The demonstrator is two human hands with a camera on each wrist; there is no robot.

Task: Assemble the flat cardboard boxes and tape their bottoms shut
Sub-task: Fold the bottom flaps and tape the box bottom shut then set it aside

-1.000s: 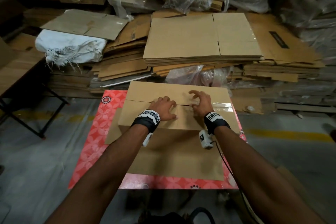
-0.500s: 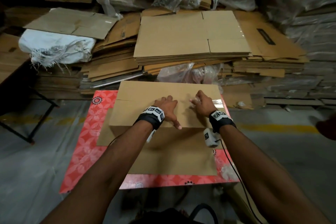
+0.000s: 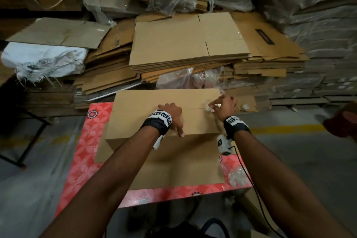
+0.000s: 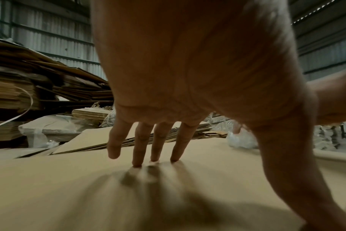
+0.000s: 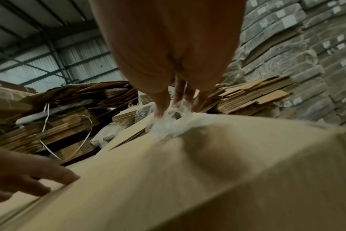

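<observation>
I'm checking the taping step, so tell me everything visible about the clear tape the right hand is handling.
The clear tape is a glossy, crumpled, see-through wad at the right end of the cardboard box's top seam. The right hand pinches it with its fingertips. How much already sticks along the seam is unclear.

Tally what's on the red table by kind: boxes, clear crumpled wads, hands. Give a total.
Box: 1
Clear crumpled wads: 2 (pinched wad on the box top, loose wad on the table near its right corner)
Hands on the box: 2 (left hand pressing flat, right hand pinching)
Total: 5
</observation>
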